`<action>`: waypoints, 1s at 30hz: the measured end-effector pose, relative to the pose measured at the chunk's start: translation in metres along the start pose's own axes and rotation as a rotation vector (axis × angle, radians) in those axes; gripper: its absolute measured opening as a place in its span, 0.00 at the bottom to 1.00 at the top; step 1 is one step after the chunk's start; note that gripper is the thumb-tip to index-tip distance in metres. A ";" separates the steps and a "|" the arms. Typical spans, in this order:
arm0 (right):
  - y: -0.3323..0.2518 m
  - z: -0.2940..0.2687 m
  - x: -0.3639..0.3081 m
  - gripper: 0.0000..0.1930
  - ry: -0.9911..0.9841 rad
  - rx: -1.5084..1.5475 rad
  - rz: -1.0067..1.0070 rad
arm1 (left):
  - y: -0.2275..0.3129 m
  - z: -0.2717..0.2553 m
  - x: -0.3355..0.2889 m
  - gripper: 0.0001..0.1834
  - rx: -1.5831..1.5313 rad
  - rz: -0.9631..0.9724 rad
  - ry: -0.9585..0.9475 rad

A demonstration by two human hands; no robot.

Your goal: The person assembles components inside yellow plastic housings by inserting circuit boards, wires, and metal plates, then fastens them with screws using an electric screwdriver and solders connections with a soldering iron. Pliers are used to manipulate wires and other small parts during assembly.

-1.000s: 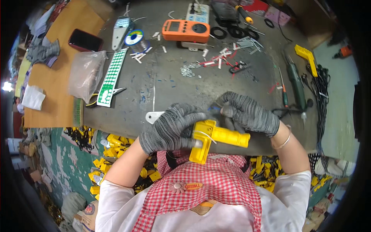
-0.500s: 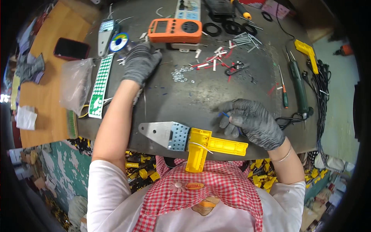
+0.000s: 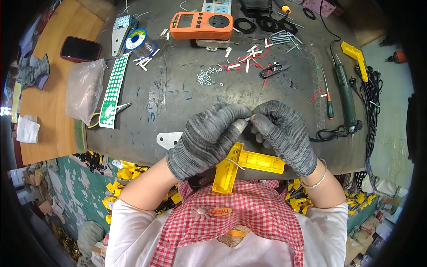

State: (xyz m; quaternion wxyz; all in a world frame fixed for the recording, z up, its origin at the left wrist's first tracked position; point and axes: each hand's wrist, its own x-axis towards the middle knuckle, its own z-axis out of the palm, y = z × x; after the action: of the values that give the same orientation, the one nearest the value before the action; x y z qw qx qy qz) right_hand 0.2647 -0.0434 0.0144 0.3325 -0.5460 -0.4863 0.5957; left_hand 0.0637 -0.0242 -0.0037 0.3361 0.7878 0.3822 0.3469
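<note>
My left hand point(image 3: 205, 135) has come back from beside the solder spool point(image 3: 141, 43) to meet my right hand point(image 3: 287, 135) above the near side of the desk point(image 3: 178, 109). My left thumb and fingertips pinch a small pale piece point(image 3: 248, 119), my right thumb close against its end; my right fingers curl inward, but I cannot tell what they grip. Just below, the yellow housing point(image 3: 263, 162) juts over the desk's near edge.
</note>
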 end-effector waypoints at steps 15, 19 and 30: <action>0.007 0.003 -0.008 0.11 0.080 -0.054 -0.115 | 0.002 -0.007 -0.011 0.14 0.036 0.054 0.074; 0.005 0.007 -0.009 0.10 0.089 -0.088 -0.147 | 0.002 -0.008 -0.011 0.14 0.011 0.034 0.074; -0.006 -0.006 -0.009 0.16 -0.267 0.019 0.082 | -0.016 -0.005 -0.013 0.15 -0.020 0.279 -0.092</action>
State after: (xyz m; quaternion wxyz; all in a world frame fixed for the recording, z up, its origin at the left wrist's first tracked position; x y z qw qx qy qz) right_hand 0.2710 -0.0488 0.0238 0.2457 -0.4780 -0.4978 0.6807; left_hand 0.0480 -0.0260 -0.0180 0.3096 0.8449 0.2495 0.3577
